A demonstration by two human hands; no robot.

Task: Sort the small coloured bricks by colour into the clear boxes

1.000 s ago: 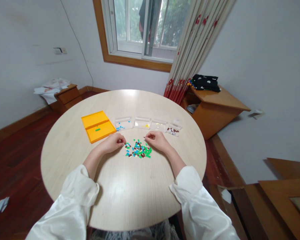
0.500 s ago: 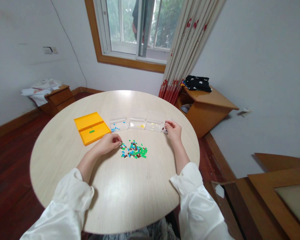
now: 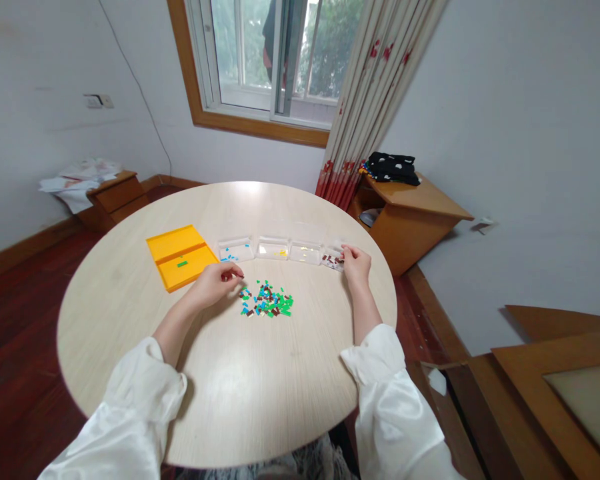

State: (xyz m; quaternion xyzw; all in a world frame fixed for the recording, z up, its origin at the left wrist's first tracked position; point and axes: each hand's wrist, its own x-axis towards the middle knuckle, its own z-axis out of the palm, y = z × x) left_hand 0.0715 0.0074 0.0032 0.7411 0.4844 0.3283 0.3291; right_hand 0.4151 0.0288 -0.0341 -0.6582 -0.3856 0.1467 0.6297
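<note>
A loose pile of small coloured pieces (image 3: pixel 267 300), green, blue, brown and a few pale ones, lies mid-table. Just beyond its left edge hovers my left hand (image 3: pixel 219 283), thumb and fingertips pinched on a tiny dark piece (image 3: pixel 242 276). My right hand (image 3: pixel 357 264) is at the right end of the rightmost clear tray (image 3: pixel 333 259), which holds brown pieces. Its fingers are pressed together; whether anything is between them I cannot make out. To the left stand a clear tray with blue pieces (image 3: pixel 236 249) and two trays with yellow pieces (image 3: pixel 273 248) (image 3: pixel 305 252).
An open yellow case (image 3: pixel 180 257) with green pieces in its near half lies left of the trays. All this rests on a round pale table (image 3: pixel 240 387). A wooden cabinet (image 3: pixel 420 207) with dark cloth stands behind right, and a small cabinet (image 3: pixel 117 193) behind left.
My right hand has moved slightly right, uncovering the brown pieces in the rightmost tray. My left hand has lifted slightly from the pile's edge. The whole view has shifted a little.
</note>
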